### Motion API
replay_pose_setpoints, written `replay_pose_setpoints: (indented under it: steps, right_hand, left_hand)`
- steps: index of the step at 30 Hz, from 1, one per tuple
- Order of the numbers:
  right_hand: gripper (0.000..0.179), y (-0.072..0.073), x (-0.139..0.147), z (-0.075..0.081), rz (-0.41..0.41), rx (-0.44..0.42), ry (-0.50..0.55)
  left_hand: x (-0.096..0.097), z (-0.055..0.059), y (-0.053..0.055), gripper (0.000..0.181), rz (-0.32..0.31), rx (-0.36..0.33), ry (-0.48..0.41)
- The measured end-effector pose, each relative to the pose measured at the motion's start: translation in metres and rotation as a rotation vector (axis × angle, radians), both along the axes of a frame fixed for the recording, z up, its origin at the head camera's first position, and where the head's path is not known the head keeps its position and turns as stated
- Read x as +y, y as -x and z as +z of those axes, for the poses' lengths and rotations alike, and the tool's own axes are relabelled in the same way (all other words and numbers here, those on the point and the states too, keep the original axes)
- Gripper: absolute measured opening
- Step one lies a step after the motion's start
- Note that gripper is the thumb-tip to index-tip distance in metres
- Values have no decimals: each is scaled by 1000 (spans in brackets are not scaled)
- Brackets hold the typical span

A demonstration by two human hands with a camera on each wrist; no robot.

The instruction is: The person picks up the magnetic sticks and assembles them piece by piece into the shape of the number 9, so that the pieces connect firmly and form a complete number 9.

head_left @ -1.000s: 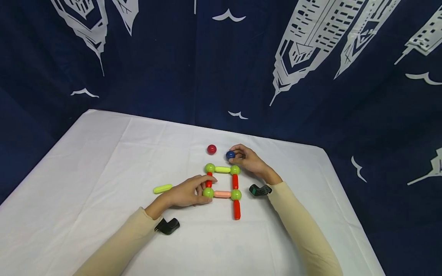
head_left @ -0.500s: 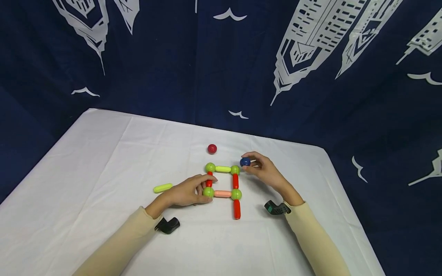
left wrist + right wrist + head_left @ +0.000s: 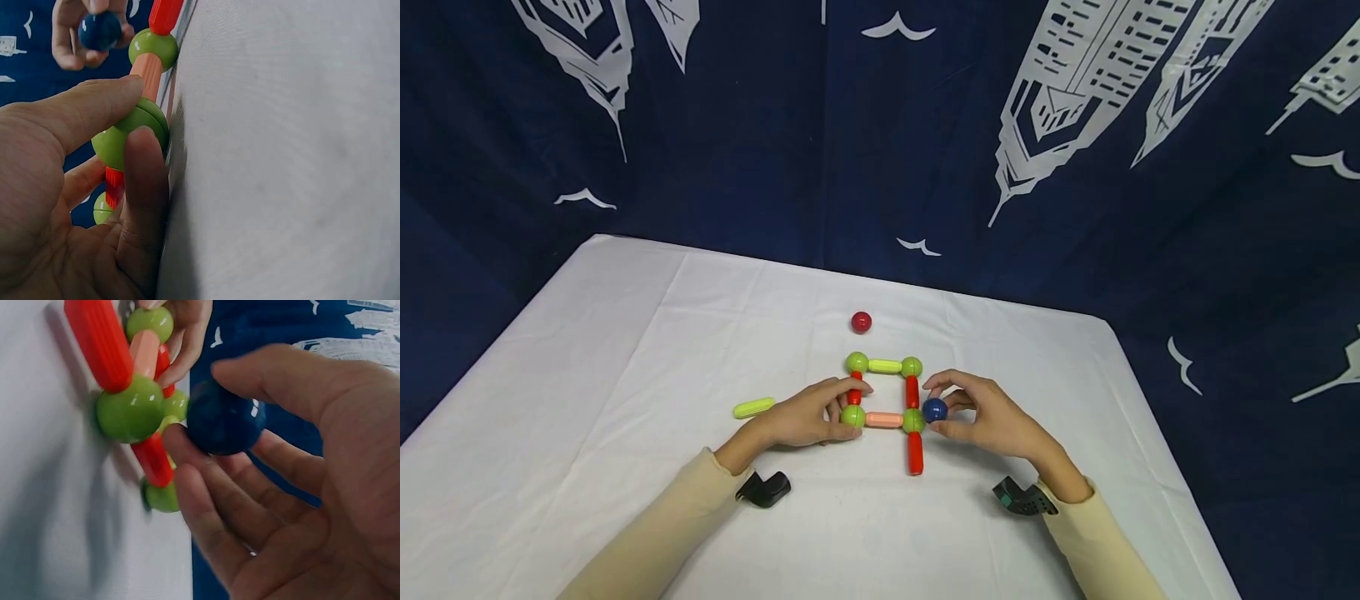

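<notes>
On the white table lies a square of green balls and rods: a lime rod (image 3: 885,367) at the back, a salmon rod (image 3: 884,420) in front, a red rod (image 3: 912,392) on the right, another on the left. From its front right green ball (image 3: 913,421) a further red rod (image 3: 915,454) points toward the near side. My left hand (image 3: 808,414) holds the front left green ball (image 3: 112,147) between thumb and fingers. My right hand (image 3: 996,417) pinches a blue ball (image 3: 226,419) just right of the front right green ball; the right wrist view shows a small gap between the two.
A loose red ball (image 3: 861,322) sits behind the square. To the left, close to my left wrist, lies a loose lime rod (image 3: 753,407). A dark blue cloth (image 3: 760,150) with white building prints hangs beyond the table's far edge.
My right hand has carried the blue ball from behind the square to the right and toward the near side, down beside the front right green ball. My left hand has stayed in place.
</notes>
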State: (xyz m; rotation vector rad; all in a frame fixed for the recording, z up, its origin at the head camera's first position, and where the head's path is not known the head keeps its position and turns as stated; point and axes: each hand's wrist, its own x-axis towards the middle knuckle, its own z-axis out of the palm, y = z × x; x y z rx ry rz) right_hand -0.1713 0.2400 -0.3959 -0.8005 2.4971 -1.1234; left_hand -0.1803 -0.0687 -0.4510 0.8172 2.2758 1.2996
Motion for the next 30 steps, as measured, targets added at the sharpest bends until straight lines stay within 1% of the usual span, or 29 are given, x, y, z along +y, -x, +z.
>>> replay_pose_setpoints:
  steps: [3,6,8,11,17,19,21,27,30]
  right_hand:
    - [40,-8,2,3,39,10,-45]
    - [35,-15,3,3,116,-18,-57]
    - [34,-20,2,4,160,-59,-58]
    - [36,-25,-2,6,199,-113,-55]
    - [34,-31,-8,5,283,-238,-43]
    - [33,-32,-10,3,307,-259,-52]
    - [33,-32,-12,1,323,-258,-66]
    - [31,-30,-15,-6,370,-184,-91]
    - [30,-29,-16,-9,381,-158,-98]
  left_hand:
    - [1,0,0,56,-6,5,-8]
    - [1,-1,-1,56,-8,3,-14]
    - [2,-2,-2,57,-7,-4,-11]
    - [2,-4,-3,57,-3,-11,-13]
    - [2,-5,-2,57,-5,14,-5]
    - [1,-5,-1,56,-6,18,-2]
    - [1,-4,0,57,-9,19,-2]
    - [0,-5,3,57,-4,12,6]
    - [-1,-5,3,56,-3,9,4]
